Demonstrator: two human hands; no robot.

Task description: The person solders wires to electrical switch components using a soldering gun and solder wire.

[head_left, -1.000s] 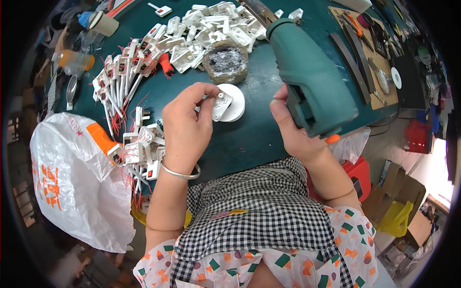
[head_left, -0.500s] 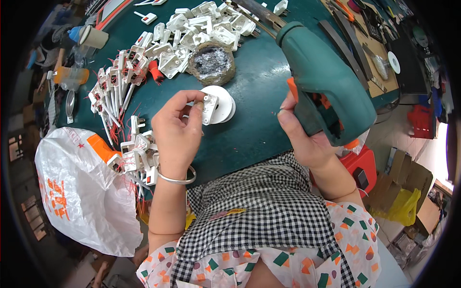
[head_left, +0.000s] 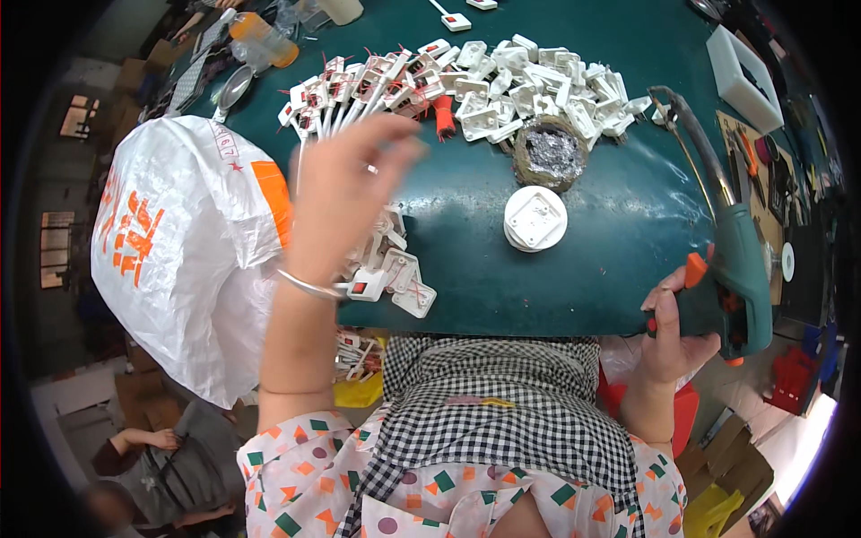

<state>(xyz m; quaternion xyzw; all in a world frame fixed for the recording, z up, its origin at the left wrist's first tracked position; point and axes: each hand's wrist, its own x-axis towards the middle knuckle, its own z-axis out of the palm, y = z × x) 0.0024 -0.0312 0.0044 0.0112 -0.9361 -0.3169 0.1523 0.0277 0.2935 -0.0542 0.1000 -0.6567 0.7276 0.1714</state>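
My right hand grips a green soldering gun with an orange trigger, at the table's right front edge. The gun's long metal tip points away from me. My left hand is raised over the left part of the table, its fingers smeared by motion; whether it holds anything is unclear. Below and beside it lie several white plug housings with red wires. A white round stand sits mid-table with a squarish white housing piece flat on top. Just behind it is a rough round pot with a silvery, crumpled surface.
White plastic shells are heaped at the back, beside wired cords and a red-orange piece. A white plastic bag bulges at the left edge. A white box frame and a tool board stand right.
My left hand has left the round stand and moved left, leaving a white piece on it. The soldering gun has moved right and lower, away from the stand. The view has shifted.
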